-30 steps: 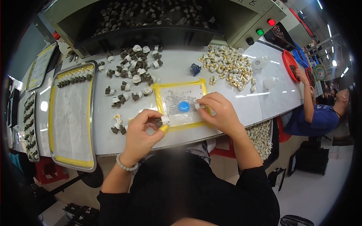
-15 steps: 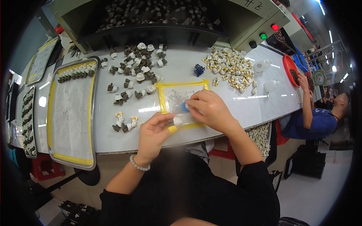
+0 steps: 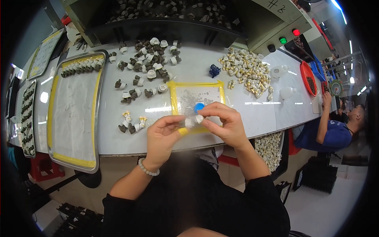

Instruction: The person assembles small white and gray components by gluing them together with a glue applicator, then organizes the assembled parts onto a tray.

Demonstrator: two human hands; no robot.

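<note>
My left hand (image 3: 162, 136) pinches a small white figurine piece (image 3: 189, 123) between thumb and fingers; yellow tape wraps one fingertip. Facing it, my right hand (image 3: 226, 123) pinches another small white piece (image 3: 199, 118). The two pieces meet or nearly touch; the fingers partly hide both. Just behind them a round blue cap (image 3: 199, 107) sits on a clear-covered work patch (image 3: 185, 94) edged with yellow tape. Left of my hands lie two joined figurines (image 3: 138, 125), white and dark with yellow tops. Farther back is a scattered pile of white-and-dark pieces (image 3: 152, 65).
White-and-yellow pieces (image 3: 248, 71) are heaped at back right, beside a dark blue lump (image 3: 214, 71) and clear bottles (image 3: 287, 93). A yellow-taped metal tray (image 3: 75, 114) holds a row of figurines. A machine with a black bin (image 3: 166, 31) stands behind; a co-worker (image 3: 335, 128) sits right.
My right hand has moved from the blue cap to my left hand, a white piece now visible in its fingers. The cap is uncovered. The whole view has shifted slightly.
</note>
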